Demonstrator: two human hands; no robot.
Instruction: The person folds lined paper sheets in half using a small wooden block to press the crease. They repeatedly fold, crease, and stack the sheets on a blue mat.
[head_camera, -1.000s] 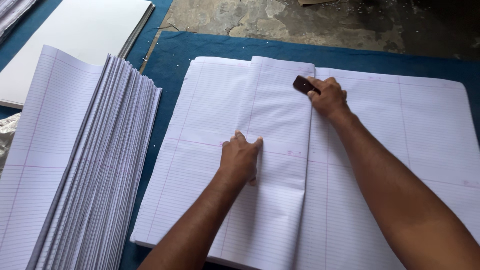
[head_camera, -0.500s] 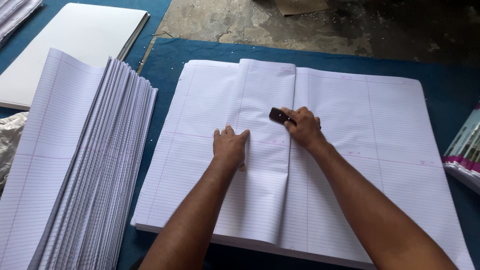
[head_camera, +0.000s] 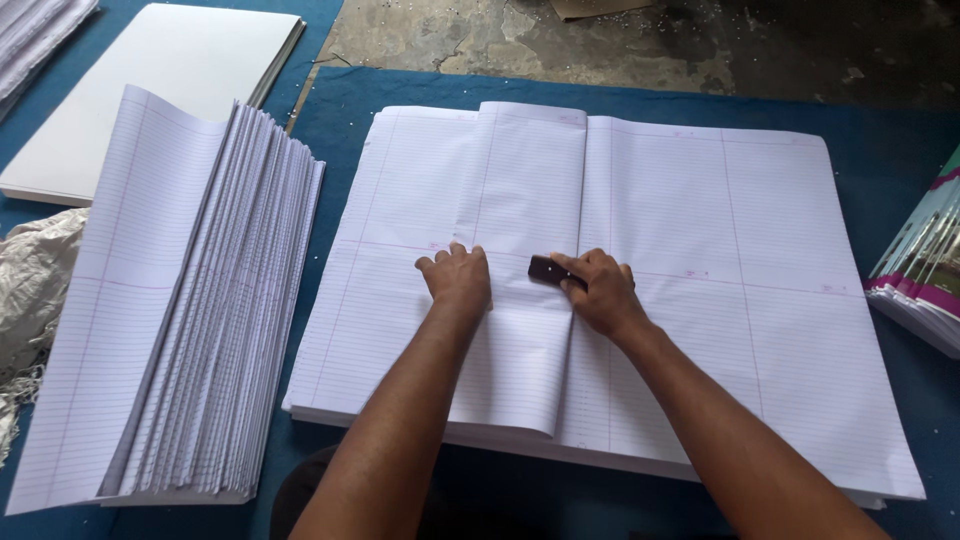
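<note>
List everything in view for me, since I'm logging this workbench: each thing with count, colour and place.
Folded sheet: one, white ruled, on the big stack, under both hands.
Big stack of ruled sheets: one, white, centre.
Fanned pile of folded sheets: one, white, left.
Plain board pile: one, white, top left.
Cloth: one, off-white, far left edge.
Printed covers: one pile, multicoloured, right edge.
Mat: one, blue, beneath everything.
Creasing tool: one, dark, in right hand.
Left hand: flat on the folded sheet.
Right hand: gripping the tool at the fold.
</note>
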